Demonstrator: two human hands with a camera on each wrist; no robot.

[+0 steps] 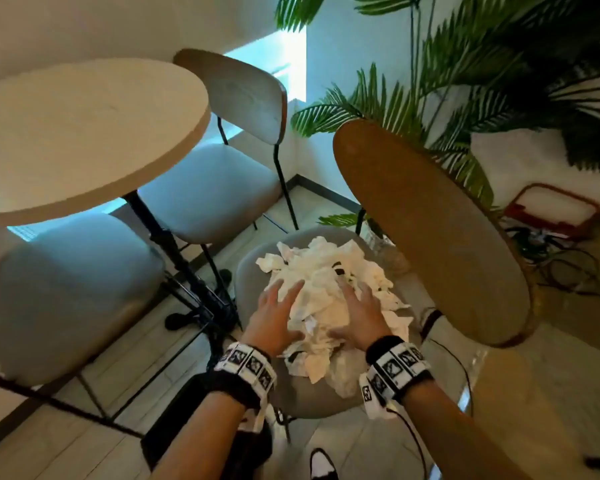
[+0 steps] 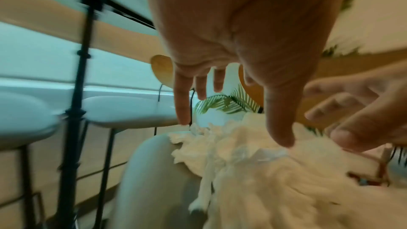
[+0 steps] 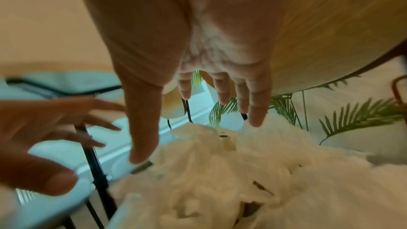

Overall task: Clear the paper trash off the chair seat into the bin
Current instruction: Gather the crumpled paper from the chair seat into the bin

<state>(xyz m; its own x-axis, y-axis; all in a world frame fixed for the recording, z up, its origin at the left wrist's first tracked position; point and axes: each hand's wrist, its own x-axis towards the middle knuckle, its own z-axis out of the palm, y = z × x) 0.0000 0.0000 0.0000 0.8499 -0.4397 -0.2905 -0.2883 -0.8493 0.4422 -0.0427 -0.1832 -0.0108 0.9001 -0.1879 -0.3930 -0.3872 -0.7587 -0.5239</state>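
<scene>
A heap of crumpled white paper trash [image 1: 321,299] [image 2: 253,163] [image 3: 231,171] covers the grey chair seat [image 1: 253,282] [image 2: 152,171] below me. My left hand [image 1: 274,317] [image 2: 231,111] hovers with fingers spread over the heap's left side, the fingertips near the paper. My right hand [image 1: 357,313] [image 3: 198,128] reaches over the heap's right side, fingers straight and spread. Neither hand holds anything. No bin shows in any view.
The chair's brown wooden backrest [image 1: 430,230] stands close on the right. A round pale table [image 1: 84,133] on a black leg [image 1: 184,265] is at left, with two grey chairs [image 1: 205,192] near it. A palm plant [image 1: 482,81] and cables [image 1: 551,258] are behind right.
</scene>
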